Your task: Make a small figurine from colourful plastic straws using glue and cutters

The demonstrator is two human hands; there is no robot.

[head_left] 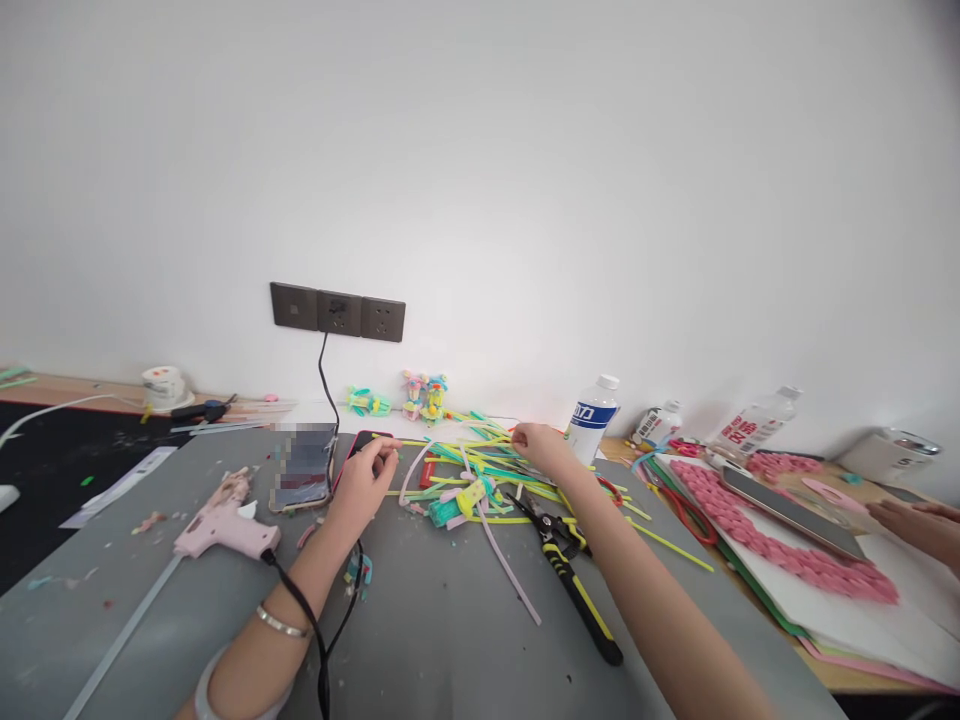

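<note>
Around the right hand point(540, 447), strips point(491, 466) are spread mostly crosswise, farther from the left hand point(369, 478); both hands are curled narrow, contents untellable.

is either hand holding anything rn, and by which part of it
It cannot be told for sure. The left hand shows nothing clear in its curled fingers; the right hand is at the coloured strips, but any hold there is hidden.

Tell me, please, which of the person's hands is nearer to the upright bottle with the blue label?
Right. The right hand is just left of the bottle in the picture; the left hand is much farther left, near a phone.
</note>
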